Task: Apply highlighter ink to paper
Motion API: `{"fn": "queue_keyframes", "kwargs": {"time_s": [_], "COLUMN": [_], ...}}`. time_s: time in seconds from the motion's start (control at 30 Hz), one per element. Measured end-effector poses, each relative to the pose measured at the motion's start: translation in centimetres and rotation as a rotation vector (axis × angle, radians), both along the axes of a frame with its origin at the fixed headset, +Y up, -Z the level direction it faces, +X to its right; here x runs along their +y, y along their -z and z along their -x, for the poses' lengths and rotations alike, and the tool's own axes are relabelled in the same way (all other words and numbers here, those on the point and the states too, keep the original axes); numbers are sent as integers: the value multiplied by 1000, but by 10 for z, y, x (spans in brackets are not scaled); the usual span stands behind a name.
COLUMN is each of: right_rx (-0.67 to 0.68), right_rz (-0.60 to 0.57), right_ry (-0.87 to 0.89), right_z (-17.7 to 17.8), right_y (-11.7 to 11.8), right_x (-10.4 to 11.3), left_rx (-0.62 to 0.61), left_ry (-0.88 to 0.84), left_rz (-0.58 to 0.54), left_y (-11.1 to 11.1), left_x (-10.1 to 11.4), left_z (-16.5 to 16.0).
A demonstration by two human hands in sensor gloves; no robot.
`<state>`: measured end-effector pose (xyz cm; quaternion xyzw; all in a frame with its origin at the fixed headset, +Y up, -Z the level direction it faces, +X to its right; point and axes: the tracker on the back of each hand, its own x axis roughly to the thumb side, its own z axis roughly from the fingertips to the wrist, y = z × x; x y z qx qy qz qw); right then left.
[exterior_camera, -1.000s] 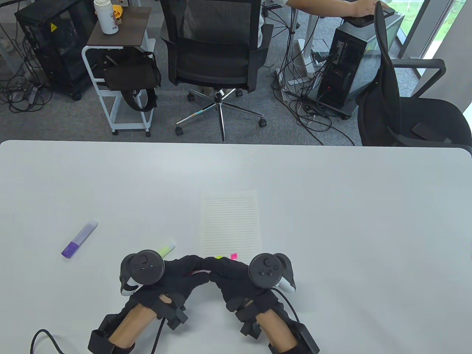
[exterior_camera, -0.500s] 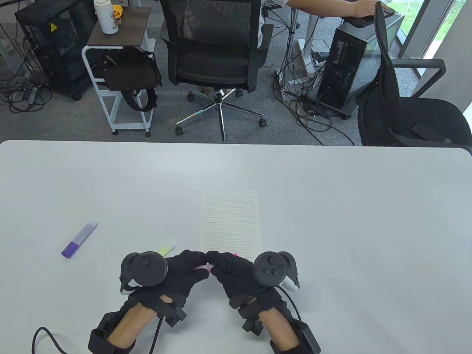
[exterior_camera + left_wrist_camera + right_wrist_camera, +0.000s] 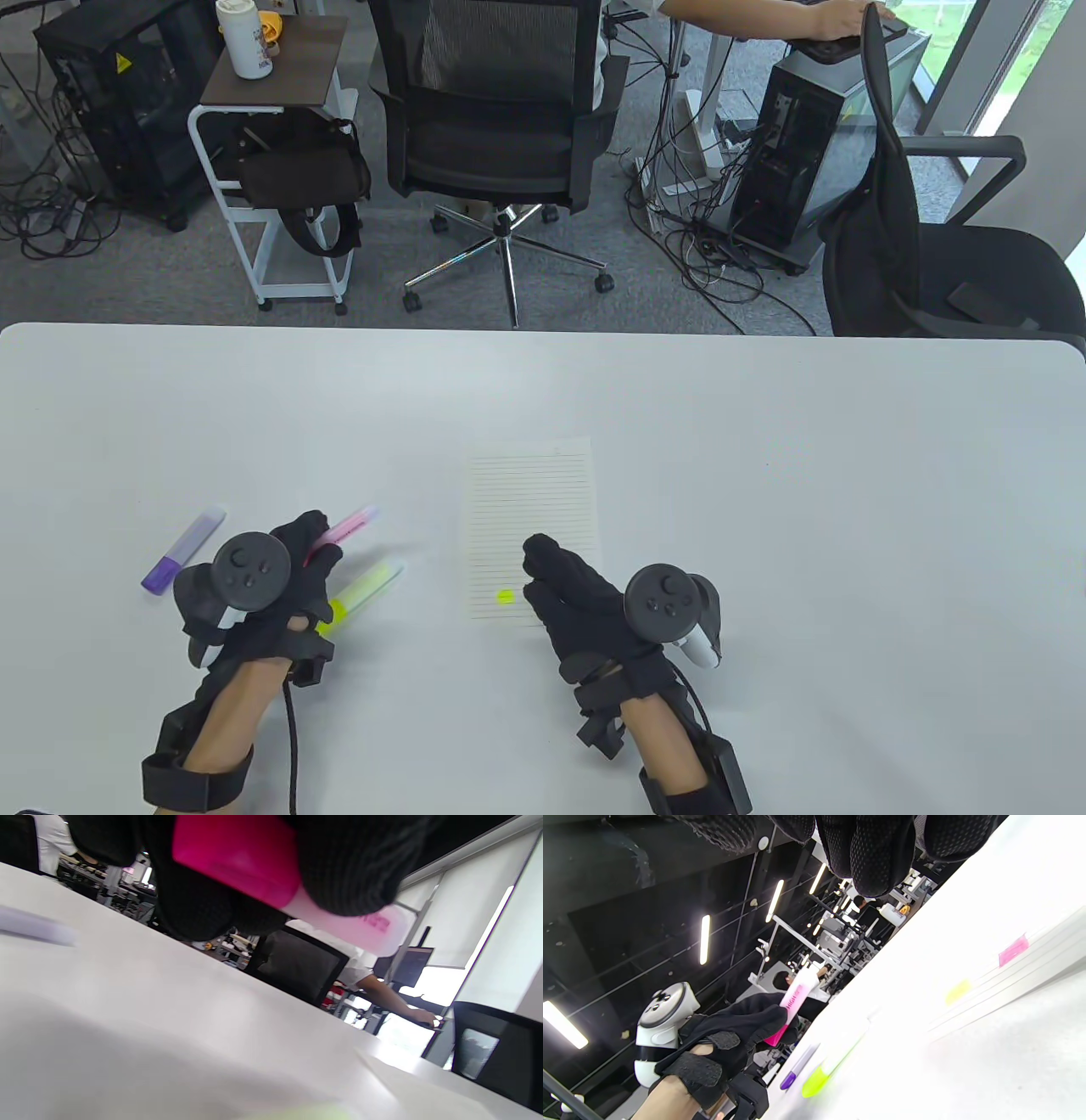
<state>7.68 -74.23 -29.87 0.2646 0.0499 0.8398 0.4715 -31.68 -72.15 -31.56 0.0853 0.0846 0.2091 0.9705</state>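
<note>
Beside yellow highlighter [image 3: 365, 588], left hand [image 3: 284, 586] grips pink highlighter [image 3: 344, 528]; right hand [image 3: 577, 598], empty, covers paper [image 3: 530, 509].

Three highlighters: one purple [image 3: 182, 551] at left of the frame, one yellow-green [image 3: 365, 590] lower left of centre, one pink [image 3: 349, 526] above it; one sheet of lined paper [image 3: 531, 509], centre; two gloved hands

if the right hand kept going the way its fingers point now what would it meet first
Probably nothing solid: the right hand points up and slightly left along the lined paper, whose bare ruled lines lie ahead, then table. Whether the fingertips already touch the sheet is unclear.
</note>
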Motion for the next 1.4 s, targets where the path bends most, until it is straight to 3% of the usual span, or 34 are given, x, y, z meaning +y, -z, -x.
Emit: {"fn": "queue_keyframes", "kwargs": {"time_s": [0.2,0.53,0.73,0.93,1.17,1.4], "right_rx": [10,21,23,26,24,21], "right_rz": [8,24,29,32,30,32], "right_ry": [-28,-47,-52,-55,-51,-56], "right_z": [2,4,5,5,5,4], "right_y": [0,-2,-2,-2,-2,-2], "right_x": [0,2,2,3,3,3], "left_rx": [92,109,93,120,336,463], "left_ry": [52,87,65,-29,-129,-160], "left_rz": [184,337,364,308,217,323], "left_y": [12,18,18,13,1,-3], "left_x": [-22,-37,-38,-27,-12,-23], "left_z": [18,18,20,35,91,138]}}
